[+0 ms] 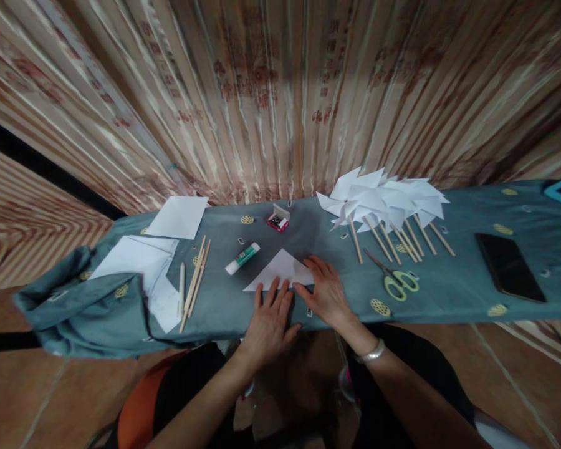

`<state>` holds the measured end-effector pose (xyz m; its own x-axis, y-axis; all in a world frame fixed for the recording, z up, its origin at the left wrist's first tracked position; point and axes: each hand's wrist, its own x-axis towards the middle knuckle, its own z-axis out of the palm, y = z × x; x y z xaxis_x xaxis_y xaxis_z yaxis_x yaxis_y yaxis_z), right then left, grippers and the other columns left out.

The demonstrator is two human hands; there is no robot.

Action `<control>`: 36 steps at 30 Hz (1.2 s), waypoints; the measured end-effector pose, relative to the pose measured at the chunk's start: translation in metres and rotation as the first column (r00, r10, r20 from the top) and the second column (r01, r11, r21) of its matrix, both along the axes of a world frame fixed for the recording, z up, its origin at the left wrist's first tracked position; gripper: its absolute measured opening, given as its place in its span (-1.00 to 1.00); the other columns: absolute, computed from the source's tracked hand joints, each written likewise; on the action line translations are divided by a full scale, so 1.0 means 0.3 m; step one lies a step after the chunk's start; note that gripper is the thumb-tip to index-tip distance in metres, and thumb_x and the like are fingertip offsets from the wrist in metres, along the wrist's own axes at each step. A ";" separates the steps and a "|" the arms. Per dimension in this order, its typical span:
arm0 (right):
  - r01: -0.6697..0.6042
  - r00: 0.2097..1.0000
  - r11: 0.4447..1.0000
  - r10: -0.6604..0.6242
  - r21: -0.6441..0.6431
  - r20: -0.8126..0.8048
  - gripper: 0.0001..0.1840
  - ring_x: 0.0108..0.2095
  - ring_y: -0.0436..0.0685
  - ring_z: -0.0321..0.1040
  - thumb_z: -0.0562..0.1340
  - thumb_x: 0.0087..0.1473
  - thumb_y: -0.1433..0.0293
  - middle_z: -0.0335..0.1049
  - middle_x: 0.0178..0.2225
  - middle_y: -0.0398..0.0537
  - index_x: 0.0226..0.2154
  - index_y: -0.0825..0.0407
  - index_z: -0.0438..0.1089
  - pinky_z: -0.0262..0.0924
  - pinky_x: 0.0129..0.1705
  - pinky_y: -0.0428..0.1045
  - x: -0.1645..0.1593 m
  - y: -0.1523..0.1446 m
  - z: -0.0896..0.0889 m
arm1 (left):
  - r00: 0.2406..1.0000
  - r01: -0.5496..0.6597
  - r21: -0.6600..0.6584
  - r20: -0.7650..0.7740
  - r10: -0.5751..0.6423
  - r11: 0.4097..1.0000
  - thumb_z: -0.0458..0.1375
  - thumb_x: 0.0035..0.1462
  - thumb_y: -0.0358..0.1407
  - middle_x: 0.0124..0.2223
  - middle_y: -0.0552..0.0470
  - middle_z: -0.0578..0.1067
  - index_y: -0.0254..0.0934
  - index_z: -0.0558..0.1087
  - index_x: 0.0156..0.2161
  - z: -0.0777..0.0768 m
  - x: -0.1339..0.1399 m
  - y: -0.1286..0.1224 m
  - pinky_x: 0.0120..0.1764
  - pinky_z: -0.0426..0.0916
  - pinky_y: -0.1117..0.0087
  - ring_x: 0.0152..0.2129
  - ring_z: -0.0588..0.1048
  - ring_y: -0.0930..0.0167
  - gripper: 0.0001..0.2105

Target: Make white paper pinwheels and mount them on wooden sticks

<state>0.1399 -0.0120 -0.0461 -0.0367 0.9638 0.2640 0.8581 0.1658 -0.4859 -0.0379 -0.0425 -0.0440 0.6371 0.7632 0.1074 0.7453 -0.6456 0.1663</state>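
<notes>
Presumably, the folded paper triangle [280, 267] handles as light, thin and easily creased, stiffer along its long near edge; hold it flat with the fingertips or take it by a corner; the left hand [270, 321] lies with fingers extended, clamped on nothing, its fingertips at that edge; the right hand [326, 289] rests unclosed over the right corner; the apex points beyond both hands.

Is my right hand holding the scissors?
No, your right hand touches the paper triangle, and the scissors lie apart from it.
</notes>
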 end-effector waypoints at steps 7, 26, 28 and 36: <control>0.035 0.999 0.999 -0.035 0.024 0.034 -0.46 0.05 0.42 0.22 0.21 0.09 0.21 0.31 0.10 0.27 0.07 0.12 0.29 0.15 0.03 0.26 -0.024 0.010 0.010 | 1.000 -0.001 0.028 -0.022 0.002 1.000 0.10 0.18 -0.14 0.28 -0.34 0.22 -0.44 0.19 0.21 0.012 0.004 0.000 0.20 -0.04 -0.22 0.29 0.03 0.04 -0.43; 0.091 0.995 0.995 -0.091 0.027 -0.030 -0.56 0.07 0.35 0.22 0.05 0.13 0.46 0.30 0.12 0.21 0.06 0.15 0.30 0.15 0.05 0.26 0.170 -0.061 -0.042 | 0.996 -0.072 0.187 -0.042 0.082 0.980 -0.04 0.28 -0.11 0.27 -0.46 0.20 -0.44 -0.09 0.30 -0.002 -0.290 -0.048 0.18 0.12 -0.06 0.25 0.16 0.11 -0.37; 0.089 0.996 0.996 -0.088 0.022 -0.033 -0.56 0.08 0.36 0.21 0.05 0.13 0.46 0.29 0.13 0.22 0.06 0.14 0.31 0.15 0.05 0.28 0.171 -0.056 -0.041 | 0.995 -0.084 0.212 -0.033 0.093 0.974 -0.05 0.28 -0.11 0.27 -0.46 0.21 -0.43 -0.11 0.31 -0.012 -0.287 -0.053 0.18 0.12 -0.06 0.25 0.17 0.10 -0.37; -0.014 0.993 0.999 0.017 0.032 -0.118 -0.69 0.05 0.32 0.28 0.07 0.16 0.42 0.37 0.06 0.20 -0.11 0.10 0.45 0.19 0.06 0.24 0.139 0.003 -0.011 | 0.989 -0.145 0.251 0.044 0.138 0.957 -0.05 0.29 -0.12 0.25 -0.40 0.25 -0.36 -0.08 0.32 -0.046 -0.259 -0.051 0.18 0.10 -0.08 0.24 0.18 0.10 -0.39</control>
